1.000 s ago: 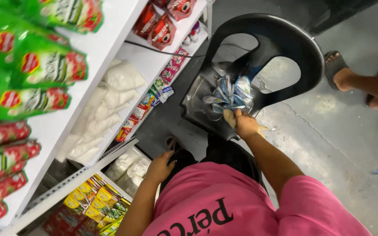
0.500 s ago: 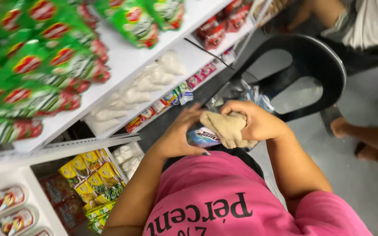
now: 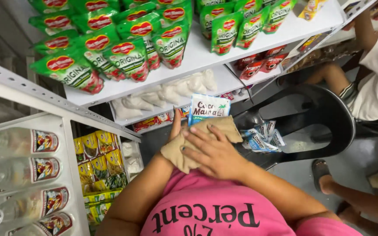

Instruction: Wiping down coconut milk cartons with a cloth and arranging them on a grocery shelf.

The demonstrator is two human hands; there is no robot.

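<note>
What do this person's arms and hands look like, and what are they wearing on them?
Both arms are bare below the short sleeves of a pink T-shirt with dark lettering. The right hand has no glove, and no ring or watch shows; only the fingertips of the left hand show, also ungloved.

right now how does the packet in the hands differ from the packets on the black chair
The held packet stands upright between the left hand and the tan cloth under the right hand; the chair packets lie flat in a loose pile on the black chair. The held one is single, those are several. Both are blue-and-white pouches.
</note>
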